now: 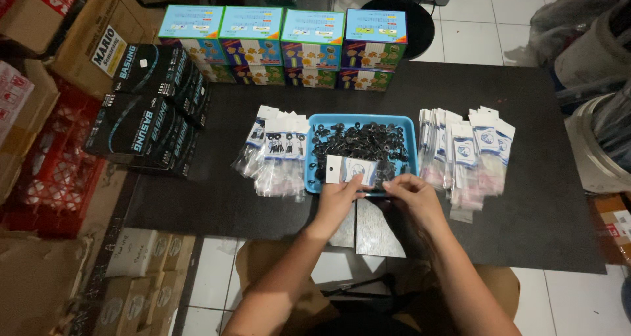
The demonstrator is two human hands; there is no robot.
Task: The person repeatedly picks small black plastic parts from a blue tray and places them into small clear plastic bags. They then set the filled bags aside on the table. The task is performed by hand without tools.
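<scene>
A blue tray full of small black parts sits in the middle of the dark table. My left hand holds a small clear packet with a white card header over the tray's near edge. Beside it, my right hand has its fingers pinched at the packet's right end; whether it holds a black part I cannot tell. A pile of filled packets lies left of the tray. Another pile of flat packets lies to the right.
Colourful boxes stand in a row at the table's far edge. Black boxes are stacked at the left, with a red crate and cardboard boxes beyond. Buckets stand at the right. White tiled floor shows below.
</scene>
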